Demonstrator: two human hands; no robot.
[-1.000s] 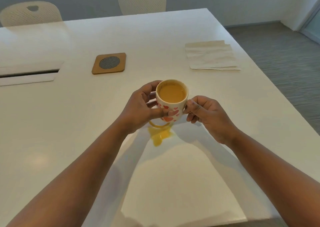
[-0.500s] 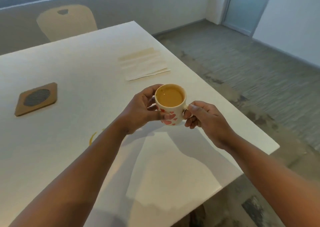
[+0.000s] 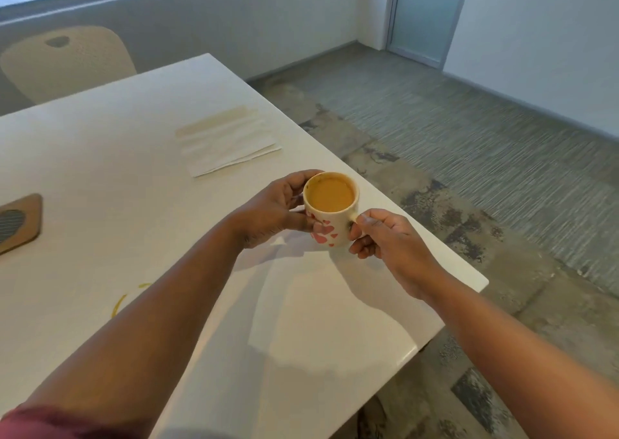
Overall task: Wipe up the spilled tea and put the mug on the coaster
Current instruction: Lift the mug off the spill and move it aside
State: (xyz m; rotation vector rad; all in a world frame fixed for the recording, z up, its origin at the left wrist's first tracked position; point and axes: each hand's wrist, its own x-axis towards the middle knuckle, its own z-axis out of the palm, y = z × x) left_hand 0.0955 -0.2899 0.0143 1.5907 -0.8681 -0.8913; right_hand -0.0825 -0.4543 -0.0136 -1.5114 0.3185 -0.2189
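A white mug (image 3: 332, 219) with pink hearts, full of tea, is near the table's right edge, held by both hands. My left hand (image 3: 271, 211) wraps its left side; my right hand (image 3: 385, 237) pinches the handle. Whether the mug rests on the table cannot be told. A yellow ring of spilled tea (image 3: 120, 301) shows on the table to the left, mostly hidden by my left forearm. The wooden coaster (image 3: 20, 222) with a dark mesh centre lies at the left edge of view. A stack of paper napkins (image 3: 227, 142) lies beyond the mug.
The white table (image 3: 117, 177) ends in a corner on the right at about (image 3: 482, 283); grey floor lies beyond. A beige chair (image 3: 67, 61) stands at the far side. A frosted door (image 3: 425, 13) is at the back right.
The mug has moved right, away from the spill toward the table's right edge, with both hands still on it. The view has turned right, pushing coaster and spill to the left.
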